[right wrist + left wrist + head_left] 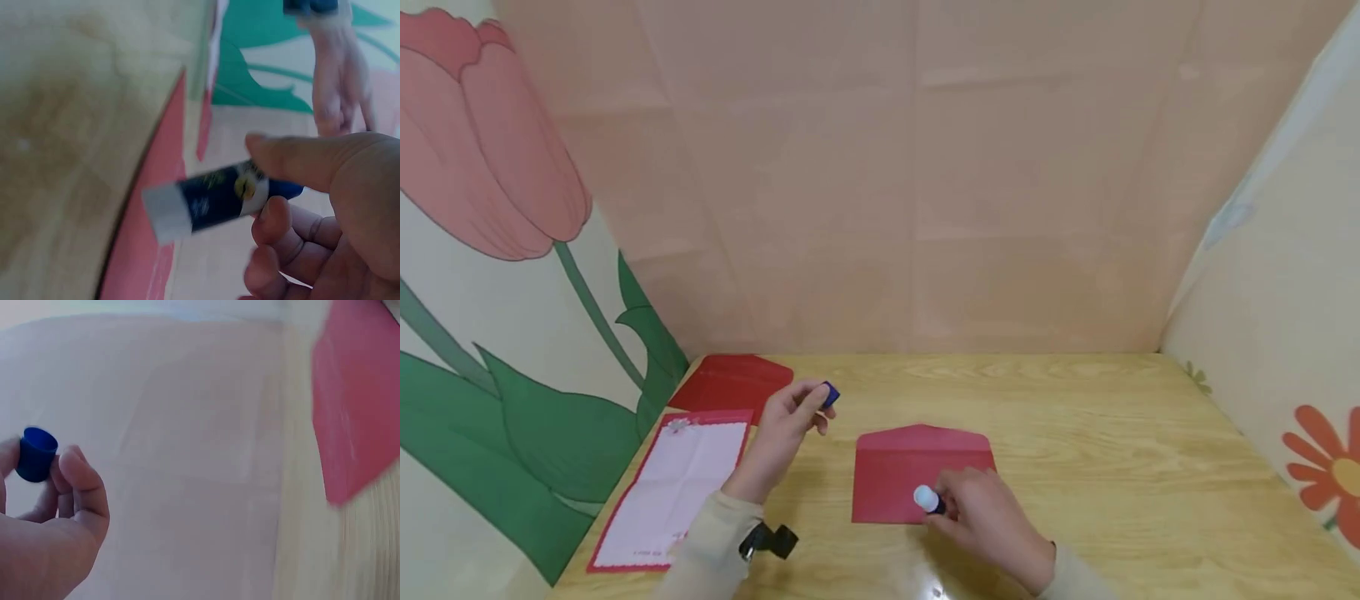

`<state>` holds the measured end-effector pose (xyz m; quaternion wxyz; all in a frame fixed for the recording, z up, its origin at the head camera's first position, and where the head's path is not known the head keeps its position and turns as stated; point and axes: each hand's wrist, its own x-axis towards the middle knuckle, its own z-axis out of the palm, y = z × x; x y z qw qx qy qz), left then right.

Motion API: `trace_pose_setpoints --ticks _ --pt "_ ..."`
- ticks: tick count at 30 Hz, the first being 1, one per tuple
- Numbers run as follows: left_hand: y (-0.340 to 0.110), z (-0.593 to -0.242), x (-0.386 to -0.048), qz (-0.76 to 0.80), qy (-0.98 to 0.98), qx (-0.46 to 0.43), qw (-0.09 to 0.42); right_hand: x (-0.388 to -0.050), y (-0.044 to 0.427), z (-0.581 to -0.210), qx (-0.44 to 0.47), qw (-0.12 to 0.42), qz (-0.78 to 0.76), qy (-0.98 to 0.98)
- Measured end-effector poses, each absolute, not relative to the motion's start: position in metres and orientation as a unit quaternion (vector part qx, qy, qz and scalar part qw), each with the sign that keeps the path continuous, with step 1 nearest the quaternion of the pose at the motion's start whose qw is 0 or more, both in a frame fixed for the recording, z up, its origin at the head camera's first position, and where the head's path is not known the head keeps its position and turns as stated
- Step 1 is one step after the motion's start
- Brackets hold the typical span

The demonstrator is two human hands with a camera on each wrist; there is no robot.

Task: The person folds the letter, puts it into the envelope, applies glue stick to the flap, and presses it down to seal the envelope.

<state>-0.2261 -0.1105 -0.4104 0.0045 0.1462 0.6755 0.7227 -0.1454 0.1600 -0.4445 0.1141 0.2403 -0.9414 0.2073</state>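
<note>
Right hand (pixel 987 512) grips glue stick (pixel 219 195) over the envelope (pixel 886 483) toward 6 o'clock; left hand (pixel 784 429) pinches cap (pixel 830 395) at envelope's 10 o'clock. Glue stick looks light, rigid: hold mid-body. Envelope likely thin, creases easily: pin an edge.

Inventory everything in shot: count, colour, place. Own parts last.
table: 1, light brown, foreground
near envelope: 1, red, mid-table, flap open
far envelope: 1, red, far left, partly hidden
paper sheet: 1, white with red border, left on table
glue stick: 1, dark blue and white, in right hand
cap: 1, blue, in left hand
backdrop: 1, pinkish beige, behind table
left wall: 1, pale with pink tulip, left
right wall: 1, cream with orange flower, right
strap: 1 seen, black, by left sleeve
sleeves: 2, beige, one per arm
left hand: 1, bare, pinching cap
right hand: 1, bare, holding glue stick
</note>
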Motion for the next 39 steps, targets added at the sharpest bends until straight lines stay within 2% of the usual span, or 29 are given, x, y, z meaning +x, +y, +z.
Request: trace_pose_setpoints --ticks 5,9,17,22,30,39 --pt "-0.115 -0.417 -0.225 0.671 0.731 0.12 0.035 -0.154 0.166 -0.446 0.215 0.123 0.255 -0.935" --pt "-0.108 -0.437 -0.221 0.66 0.741 0.103 0.062 -0.158 0.164 -0.446 0.238 0.092 0.284 -0.924" --pt "-0.082 -0.45 -0.213 0.62 0.761 0.156 0.111 -0.162 0.164 -0.442 0.279 0.043 0.388 -0.877" --pt "-0.066 -0.456 -0.206 0.604 0.765 0.183 0.131 -0.161 0.163 -0.439 0.307 0.003 0.379 -0.873" --pt "-0.052 -0.467 -0.201 0.606 0.75 0.203 0.171 -0.159 0.163 -0.44 0.325 0.001 0.357 -0.876" --pt "-0.044 -0.47 -0.195 0.628 0.723 0.218 0.19 -0.159 0.171 -0.439 0.306 -0.003 0.341 -0.889"
